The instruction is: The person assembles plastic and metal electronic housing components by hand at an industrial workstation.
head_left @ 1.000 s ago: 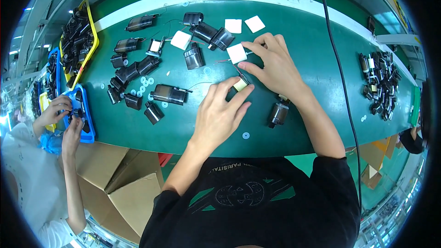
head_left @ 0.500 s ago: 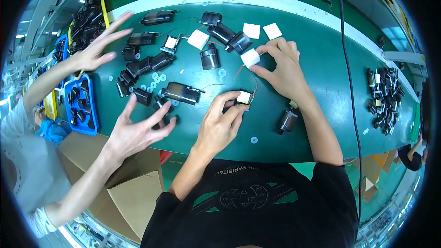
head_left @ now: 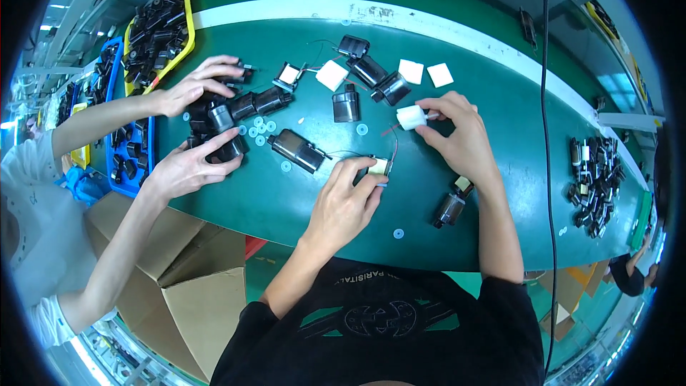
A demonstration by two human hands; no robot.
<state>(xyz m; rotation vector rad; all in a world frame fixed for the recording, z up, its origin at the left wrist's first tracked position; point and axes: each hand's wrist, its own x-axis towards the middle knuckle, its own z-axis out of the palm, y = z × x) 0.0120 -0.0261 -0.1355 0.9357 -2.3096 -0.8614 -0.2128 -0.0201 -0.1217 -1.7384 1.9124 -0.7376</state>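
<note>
Low at the centre of the green table, my left hand [head_left: 334,204] pinches a small black part with a cream pad [head_left: 378,166] on top; thin wires rise from it. Its underside is hidden by my fingers. Up and to the right, my right hand [head_left: 463,139] holds a white rounded piece [head_left: 410,118] between thumb and fingers, with a red wire beside it. Left of my left hand lies a black housing [head_left: 296,150] with a thin wire. Below my right hand rests another dark housing with a cream end [head_left: 450,209].
A co-worker's hands [head_left: 187,171] are around a cluster of black housings on the left. White square pads [head_left: 441,75], more housings [head_left: 346,104] and translucent washers [head_left: 267,127] lie around. Black parts are heaped [head_left: 595,182] at right. A black cable [head_left: 547,136] hangs down; parts bins [head_left: 190,25] stand left.
The view has shifted a little. My right hand has drawn the white piece slightly away from the black housings. The co-worker's spread hands have closed in on the left housings. My left hand keeps its hold.
</note>
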